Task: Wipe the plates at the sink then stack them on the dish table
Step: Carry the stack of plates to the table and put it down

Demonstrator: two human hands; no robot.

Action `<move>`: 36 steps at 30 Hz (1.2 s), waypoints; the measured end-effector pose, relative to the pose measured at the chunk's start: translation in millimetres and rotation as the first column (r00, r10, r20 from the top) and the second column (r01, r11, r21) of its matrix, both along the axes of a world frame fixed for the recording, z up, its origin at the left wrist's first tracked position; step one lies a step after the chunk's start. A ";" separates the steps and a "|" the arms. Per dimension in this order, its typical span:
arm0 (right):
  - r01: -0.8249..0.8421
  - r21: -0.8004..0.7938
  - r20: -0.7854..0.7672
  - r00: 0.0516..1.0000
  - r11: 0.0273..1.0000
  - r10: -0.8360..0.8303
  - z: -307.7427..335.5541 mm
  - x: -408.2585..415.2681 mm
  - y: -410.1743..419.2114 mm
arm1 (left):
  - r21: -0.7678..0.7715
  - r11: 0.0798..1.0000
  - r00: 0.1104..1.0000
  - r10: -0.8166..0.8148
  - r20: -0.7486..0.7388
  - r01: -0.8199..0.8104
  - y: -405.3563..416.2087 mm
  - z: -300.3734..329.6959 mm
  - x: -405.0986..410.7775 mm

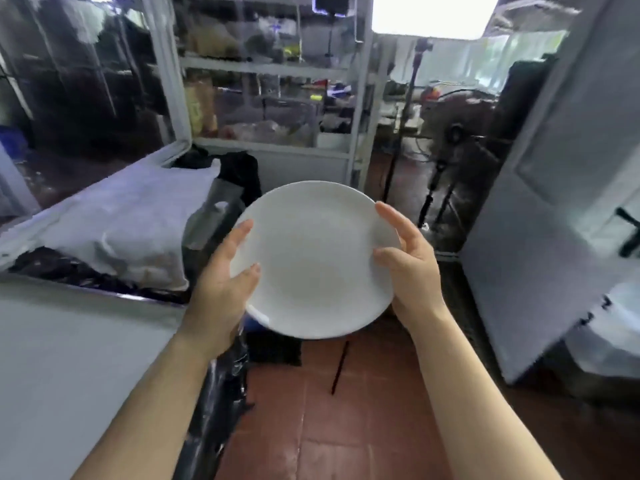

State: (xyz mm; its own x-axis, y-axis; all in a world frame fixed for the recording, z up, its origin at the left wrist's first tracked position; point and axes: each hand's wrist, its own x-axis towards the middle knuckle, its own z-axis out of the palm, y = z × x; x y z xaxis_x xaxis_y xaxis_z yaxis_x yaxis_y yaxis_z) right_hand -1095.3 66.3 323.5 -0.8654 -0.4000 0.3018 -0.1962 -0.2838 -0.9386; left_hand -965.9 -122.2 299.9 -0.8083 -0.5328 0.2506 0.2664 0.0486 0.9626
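A round white plate [313, 258] is held in the air in front of me, tilted with its face towards the camera, above a red tiled floor. My left hand [225, 282] grips its left rim, thumb on the face and fingers behind. My right hand [408, 261] grips the right rim in the same way. No cloth or sink is in view. The picture is blurred.
A pale flat surface [69, 358] runs along the left. Beyond it lie a white bag [138, 223] and black bags [221, 393]. A glass-fronted shelf unit [270, 98] stands ahead. A fan on a stand [453, 133] and a grey door [554, 202] are at the right.
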 end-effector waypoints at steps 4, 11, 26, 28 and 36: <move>0.247 -0.025 0.015 0.969 0.969 -0.246 3.2 -17.1 124.0 | 0.077 0.955 0.958 -0.285 -0.037 0.287 97.7 7.7 -70.9; 0.668 0.038 -0.010 0.744 0.743 -0.668 -7.9 -29.2 358.5 | 0.041 0.812 0.810 -0.584 0.046 0.583 324.6 6.3 -172.8; 0.940 0.096 0.082 0.320 0.327 -0.944 -43.5 -56.3 773.3 | 0.040 0.505 0.491 -0.852 0.183 0.862 773.7 -23.2 -296.0; 0.959 0.102 0.097 0.255 0.264 -0.962 -48.5 -57.9 813.2 | 0.029 0.447 0.434 -0.881 0.188 0.894 824.5 -24.3 -311.1; 0.990 0.135 0.120 -0.068 -0.051 -0.991 -53.6 -80.1 978.5 | 0.041 0.157 0.148 -0.974 0.173 0.987 1040.8 -37.5 -381.8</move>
